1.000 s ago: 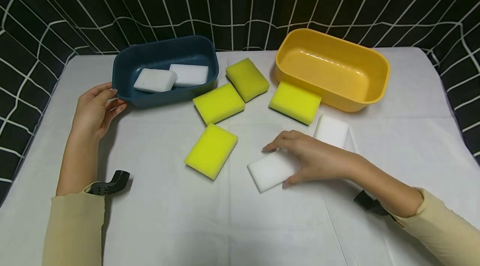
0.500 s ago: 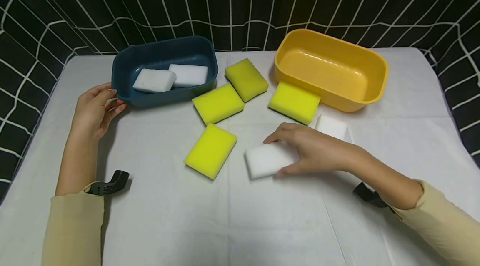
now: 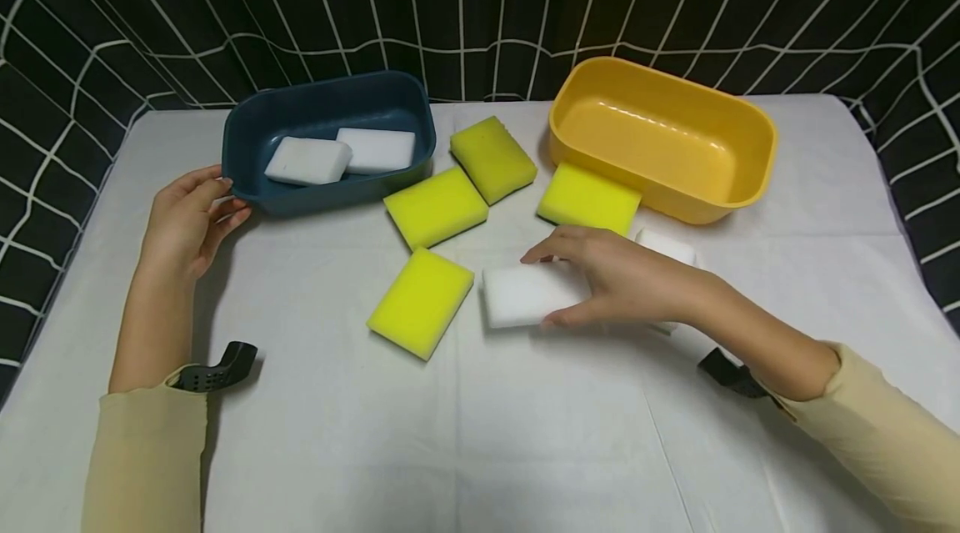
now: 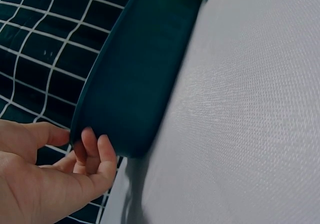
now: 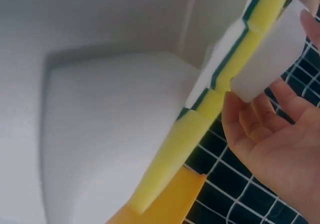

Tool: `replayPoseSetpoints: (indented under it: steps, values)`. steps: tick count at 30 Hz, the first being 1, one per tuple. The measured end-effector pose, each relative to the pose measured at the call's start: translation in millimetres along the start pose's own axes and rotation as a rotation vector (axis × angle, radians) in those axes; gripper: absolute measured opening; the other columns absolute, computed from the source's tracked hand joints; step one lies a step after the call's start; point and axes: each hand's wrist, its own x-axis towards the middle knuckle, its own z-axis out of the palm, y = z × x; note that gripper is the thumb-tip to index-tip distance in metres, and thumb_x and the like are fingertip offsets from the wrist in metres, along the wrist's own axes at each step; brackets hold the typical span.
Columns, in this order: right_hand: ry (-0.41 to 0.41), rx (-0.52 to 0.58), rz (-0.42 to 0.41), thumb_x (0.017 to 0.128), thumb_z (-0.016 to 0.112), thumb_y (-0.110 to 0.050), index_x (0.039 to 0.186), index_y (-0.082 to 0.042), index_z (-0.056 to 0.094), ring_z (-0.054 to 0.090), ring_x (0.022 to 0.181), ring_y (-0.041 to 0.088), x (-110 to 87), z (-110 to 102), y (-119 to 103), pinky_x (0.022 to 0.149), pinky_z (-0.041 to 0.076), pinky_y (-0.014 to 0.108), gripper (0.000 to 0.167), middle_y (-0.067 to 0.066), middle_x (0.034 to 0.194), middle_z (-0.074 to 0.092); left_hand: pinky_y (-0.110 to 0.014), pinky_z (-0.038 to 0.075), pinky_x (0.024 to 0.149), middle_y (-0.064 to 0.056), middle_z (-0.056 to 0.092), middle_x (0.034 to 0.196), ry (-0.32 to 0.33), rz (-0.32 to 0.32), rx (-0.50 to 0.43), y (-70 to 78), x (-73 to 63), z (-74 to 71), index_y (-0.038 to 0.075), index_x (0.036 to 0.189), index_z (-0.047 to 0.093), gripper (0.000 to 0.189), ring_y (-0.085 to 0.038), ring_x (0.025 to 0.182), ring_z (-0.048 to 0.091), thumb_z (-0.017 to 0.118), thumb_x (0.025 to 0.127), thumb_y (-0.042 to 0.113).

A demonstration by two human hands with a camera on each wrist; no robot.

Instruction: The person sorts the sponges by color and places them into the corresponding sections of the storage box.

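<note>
My right hand (image 3: 622,274) grips a white sponge (image 3: 521,298) by its long edges, thumb on the near side and fingers on the far side. In the right wrist view this sponge (image 5: 270,54) is held off the table. My left hand (image 3: 183,220) pinches the left end of a dark blue tub (image 3: 322,198); the left wrist view has thumb and fingertips at the tub's rim (image 4: 75,119). Two white sponges (image 3: 307,161) lie inside that tub. Another white sponge (image 3: 666,244) is on the table, partly hidden behind my right hand.
Yellow scouring sponges lie between the tubs: one nearest me (image 3: 423,304), two touching (image 3: 437,208) beside the blue tub, one (image 3: 590,195) against the yellow tub (image 3: 738,203) at back right. A black cloth with a white grid (image 3: 480,7) hangs behind the white-covered table (image 3: 375,450).
My right hand has raised the white sponge from the table and carried it slightly left and away from me, turning it straighter. The left hand has stayed at the blue tub.
</note>
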Motion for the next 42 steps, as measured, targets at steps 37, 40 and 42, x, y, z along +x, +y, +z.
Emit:
replayPoseSetpoints:
  steps: [37,40,42]
  values:
    - [0.138,-0.029,0.039,0.083,0.093,-0.032,0.137,-0.003,0.065,0.059,0.116,0.030,89.8,-26,-24,0.100,0.054,0.044,0.068,0.016,0.130,0.066,-0.015,0.060,0.071,-0.006,0.054,0.115,0.013,-0.009,0.055,1.2,1.1,-0.4,0.010,0.131,0.057,0.021,-0.009,0.082,0.065,0.055,0.110,0.015]
    - [0.156,-0.037,0.034,0.083,0.092,-0.033,0.138,-0.003,0.065,0.058,0.117,0.030,100.5,-30,-27,0.102,0.053,0.044,0.068,0.016,0.130,0.065,-0.015,0.060,0.071,-0.006,0.055,0.115,0.012,-0.013,0.050,1.4,1.4,-0.4,0.011,0.130,0.058,0.022,-0.009,0.082,0.066,0.057,0.110,0.018]
    - [0.163,-0.044,0.031,0.084,0.091,-0.033,0.138,-0.003,0.065,0.057,0.118,0.030,107.8,-31,-29,0.103,0.052,0.044,0.067,0.017,0.132,0.065,-0.016,0.060,0.071,-0.006,0.055,0.115,0.015,-0.016,0.045,1.6,1.4,-0.4,0.011,0.130,0.058,0.022,-0.009,0.081,0.066,0.059,0.109,0.018]
